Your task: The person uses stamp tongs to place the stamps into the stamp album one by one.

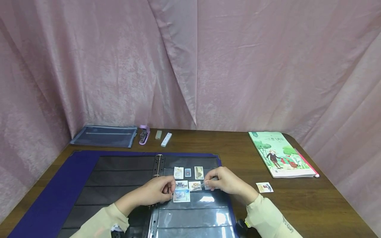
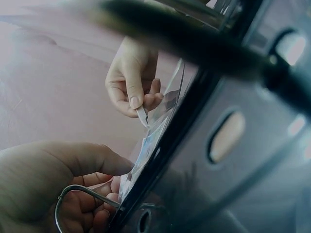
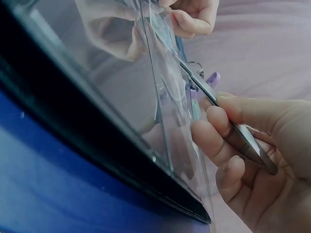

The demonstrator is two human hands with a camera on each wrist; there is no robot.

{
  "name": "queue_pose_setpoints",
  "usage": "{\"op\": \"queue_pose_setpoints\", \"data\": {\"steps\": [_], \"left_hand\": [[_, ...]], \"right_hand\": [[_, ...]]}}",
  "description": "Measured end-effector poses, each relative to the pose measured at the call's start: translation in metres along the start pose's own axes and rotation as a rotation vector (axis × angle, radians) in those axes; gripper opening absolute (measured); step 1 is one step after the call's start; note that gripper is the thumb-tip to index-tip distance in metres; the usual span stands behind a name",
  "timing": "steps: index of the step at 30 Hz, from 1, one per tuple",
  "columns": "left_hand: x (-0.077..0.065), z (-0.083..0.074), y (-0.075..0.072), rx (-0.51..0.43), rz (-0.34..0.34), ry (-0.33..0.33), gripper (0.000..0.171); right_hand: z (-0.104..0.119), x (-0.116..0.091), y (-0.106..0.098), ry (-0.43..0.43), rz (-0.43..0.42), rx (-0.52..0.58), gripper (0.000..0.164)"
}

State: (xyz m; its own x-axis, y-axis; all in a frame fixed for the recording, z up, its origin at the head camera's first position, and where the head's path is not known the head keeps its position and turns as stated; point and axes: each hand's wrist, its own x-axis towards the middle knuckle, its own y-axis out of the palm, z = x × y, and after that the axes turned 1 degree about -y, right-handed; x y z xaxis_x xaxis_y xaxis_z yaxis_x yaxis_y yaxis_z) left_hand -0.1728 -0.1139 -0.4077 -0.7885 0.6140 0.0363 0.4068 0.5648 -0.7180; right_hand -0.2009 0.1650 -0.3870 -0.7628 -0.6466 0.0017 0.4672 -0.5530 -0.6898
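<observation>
A stamp album (image 1: 125, 162) lies spread out, with black pocket pages on both sides. Over its right page, my right hand (image 1: 221, 180) holds metal tweezers (image 3: 243, 136), their tips reaching the upper right corner of a blue-tinted stamp (image 1: 181, 195). At that stamp's left edge, my left hand (image 1: 159, 190) pinches with thumb and curled fingers beside the ring binding (image 1: 157, 165); the fingertips are partly hidden. Above sit several stamps in the clear pockets, including a pale stamp (image 1: 178, 173), a small blue stamp (image 1: 188, 172) and a greenish stamp (image 1: 198, 173).
A loose stamp (image 1: 264, 187) lies on the wooden table (image 1: 232, 142) at right, below a green-covered book (image 1: 279, 155). Along the back left are a blue mesh pouch (image 1: 104, 137), a purple clip-like tool (image 1: 144, 135), a small grey-green block (image 1: 158, 135) and a white block (image 1: 166, 139).
</observation>
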Motion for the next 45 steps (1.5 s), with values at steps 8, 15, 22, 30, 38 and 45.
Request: {"op": "queue_pose_setpoints", "data": {"steps": [8, 15, 22, 30, 38, 45], "left_hand": [[0.0009, 0.0003, 0.0006, -0.006, 0.002, 0.0, 0.016], [0.0003, 0.0016, 0.0012, 0.003, -0.005, -0.005, 0.016], [-0.0004, 0.0006, 0.0003, -0.01, -0.003, -0.005, 0.016], [-0.0012, -0.0016, -0.0011, -0.083, 0.025, 0.003, 0.015], [-0.0007, -0.0011, 0.0, -0.073, 0.02, -0.004, 0.016], [-0.0009, -0.0016, -0.0002, -0.066, 0.014, -0.001, 0.016]], "right_hand": [[-0.0008, 0.0006, 0.0017, -0.021, 0.022, -0.062, 0.011], [0.001, 0.0043, 0.0011, -0.053, 0.051, -0.082, 0.01], [0.0046, 0.0081, -0.0035, -0.051, 0.077, -0.074, 0.009], [0.0063, 0.0094, -0.003, -0.069, 0.111, -0.104, 0.009], [0.0067, 0.0086, -0.0018, -0.056, 0.12, -0.089, 0.008], [0.0067, 0.0086, -0.0031, -0.055, 0.138, -0.065, 0.01]]}}
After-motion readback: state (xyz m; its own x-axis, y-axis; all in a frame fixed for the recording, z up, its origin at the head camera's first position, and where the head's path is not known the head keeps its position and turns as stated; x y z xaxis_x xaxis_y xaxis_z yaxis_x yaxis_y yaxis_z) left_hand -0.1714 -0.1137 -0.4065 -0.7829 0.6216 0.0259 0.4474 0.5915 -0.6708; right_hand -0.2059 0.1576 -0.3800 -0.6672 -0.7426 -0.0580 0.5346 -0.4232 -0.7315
